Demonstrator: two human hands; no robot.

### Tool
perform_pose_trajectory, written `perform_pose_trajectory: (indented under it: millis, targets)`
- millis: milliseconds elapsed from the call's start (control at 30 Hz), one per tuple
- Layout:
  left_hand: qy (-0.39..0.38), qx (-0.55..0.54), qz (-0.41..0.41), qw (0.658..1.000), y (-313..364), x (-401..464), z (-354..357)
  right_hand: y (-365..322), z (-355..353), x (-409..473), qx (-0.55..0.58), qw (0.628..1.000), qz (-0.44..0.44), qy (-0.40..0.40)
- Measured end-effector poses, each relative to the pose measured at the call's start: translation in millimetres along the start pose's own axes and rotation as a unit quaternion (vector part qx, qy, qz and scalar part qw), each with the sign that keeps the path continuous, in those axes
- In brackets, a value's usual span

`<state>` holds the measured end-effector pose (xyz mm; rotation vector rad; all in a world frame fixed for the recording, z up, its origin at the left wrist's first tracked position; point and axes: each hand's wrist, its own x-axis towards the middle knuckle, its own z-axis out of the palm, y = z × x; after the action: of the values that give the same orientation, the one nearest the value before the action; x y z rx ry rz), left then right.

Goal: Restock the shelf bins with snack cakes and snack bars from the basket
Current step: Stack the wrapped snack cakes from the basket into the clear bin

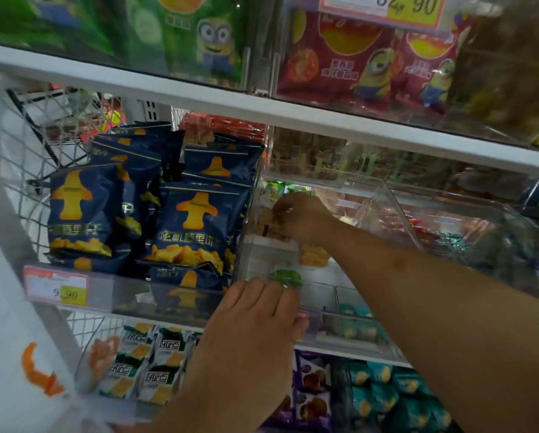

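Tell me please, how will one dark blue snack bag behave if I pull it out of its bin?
The dark blue snack bag looks puffed with air, so probably light. Its creased film suggests it is floppy and perhaps slippery. The bags lean on each other, so neighbours may tip.

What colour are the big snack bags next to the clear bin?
Dark navy blue bags with a yellow-orange shape printed on the front, seen in the head view.

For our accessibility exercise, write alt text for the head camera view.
A right hand places small snack cakes in a clear shelf bin while the left hand rests on its front edge. Navy snack bags fill the neighbouring bin.
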<state>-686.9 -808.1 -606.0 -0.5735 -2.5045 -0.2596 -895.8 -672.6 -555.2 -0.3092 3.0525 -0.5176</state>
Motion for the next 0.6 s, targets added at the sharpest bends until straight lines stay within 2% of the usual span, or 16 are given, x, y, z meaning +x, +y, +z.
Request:
perform_pose_trajectory:
  millis: [167, 267, 367, 533, 600]
  targets:
    - [-0.007, -0.006, -0.009, 1.000, 2.0, -0.1, -1.4, 3.1, 5.3, -12.3, 0.006, 0.995, 0.000, 0.098]
    - [-0.011, -0.003, -0.010, 1.000, 2.3, -0.9, -1.7, 7.2, -12.6, -24.2, 0.000, 0.991, 0.066, 0.116]
    - [-0.012, 0.000, -0.010, 1.000, 2.5, -1.9, -2.2, 13.0, -33.7, -39.2, -0.055, 0.991, 0.104, 0.058]
    - [-0.001, 0.000, -0.004, 1.000, 2.5, -0.2, -3.9, 29.8, -34.0, -51.6, -0.011, 0.992, 0.055, -0.116]
    - [-0.002, -0.002, -0.003, 1.000, 2.9, 0.1, -4.8, 37.5, -27.2, -50.6, -0.025, 0.991, 0.049, -0.124]
